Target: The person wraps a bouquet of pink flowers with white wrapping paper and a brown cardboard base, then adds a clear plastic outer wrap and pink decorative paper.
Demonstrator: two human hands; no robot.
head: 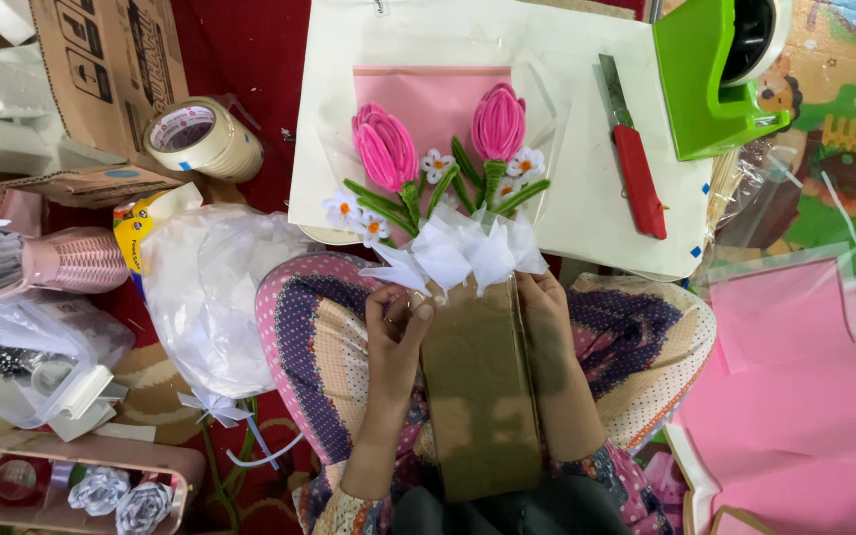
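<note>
Both hands grip the brown cardboard sleeve (478,396) lying over the lap: the left hand (396,332) pinches its near-left top corner with fingers curled together, and the right hand (545,317) is clamped along its right edge. White tissue (458,253) and two pink pipe-cleaner tulips (438,144) stick out of its far end onto a cream board (587,198). Seemingly the bouquet is being seated in its wrap; tidying the tissue likely calls for a light, steady pinch.
</note>
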